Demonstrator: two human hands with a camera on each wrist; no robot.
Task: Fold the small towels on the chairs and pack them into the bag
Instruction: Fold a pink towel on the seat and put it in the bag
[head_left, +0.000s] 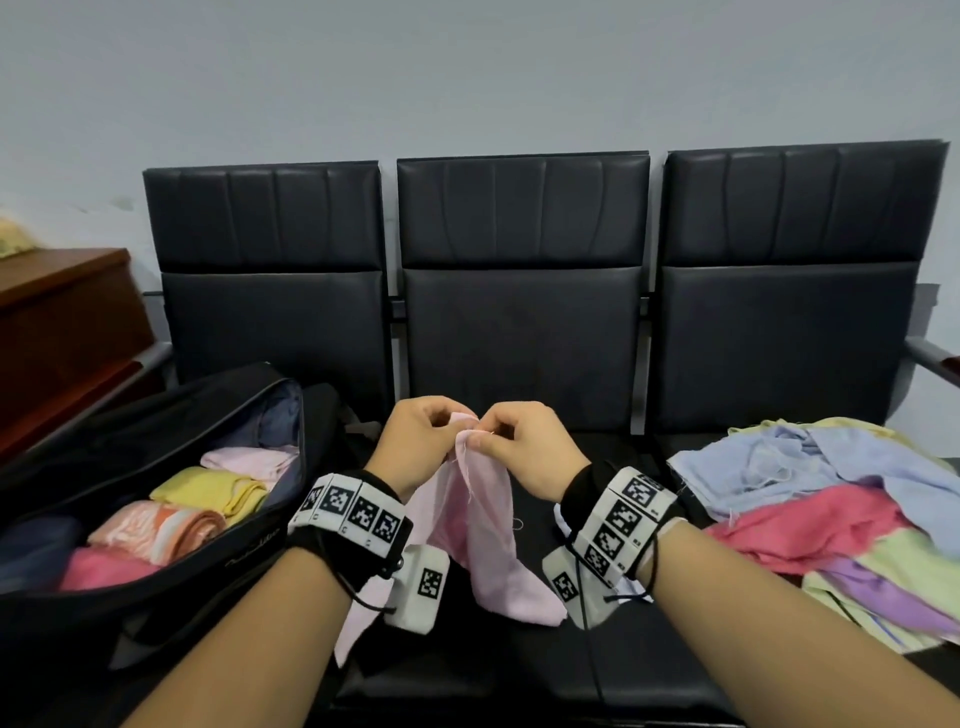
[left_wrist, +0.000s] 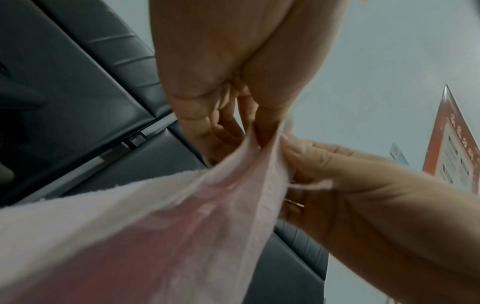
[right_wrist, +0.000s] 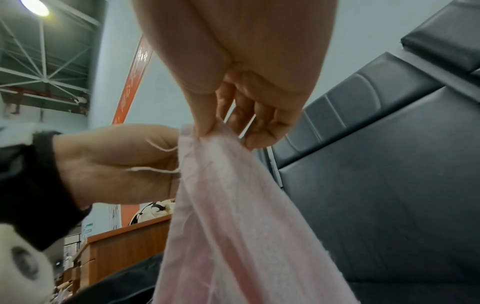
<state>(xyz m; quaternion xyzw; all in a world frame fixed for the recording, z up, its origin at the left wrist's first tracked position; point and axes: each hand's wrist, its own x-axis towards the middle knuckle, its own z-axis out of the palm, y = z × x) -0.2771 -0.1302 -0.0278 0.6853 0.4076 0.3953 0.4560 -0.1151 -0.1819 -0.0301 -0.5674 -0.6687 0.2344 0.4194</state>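
Over the black chairs (head_left: 522, 332), both hands pinch a thin, frayed pale-pink towel (head_left: 485, 530) hanging limp.

Right hand (right_wrist: 233, 86) pinches top edge of pink towel (right_wrist: 233, 216); left hand (right_wrist: 116, 162) grips it beside; black chair (right_wrist: 389, 164) behind.

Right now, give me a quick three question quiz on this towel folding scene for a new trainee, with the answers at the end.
1. True or false: both hands pinch the top edge of the light pink towel.
2. Where does the open black bag sit? A) on the left chair B) on the right chair C) on the floor.
3. Fill in: the pile of unfolded towels lies on the ___ chair.

Key
1. True: the left hand and right hand hold it close together above the middle chair.
2. A
3. right
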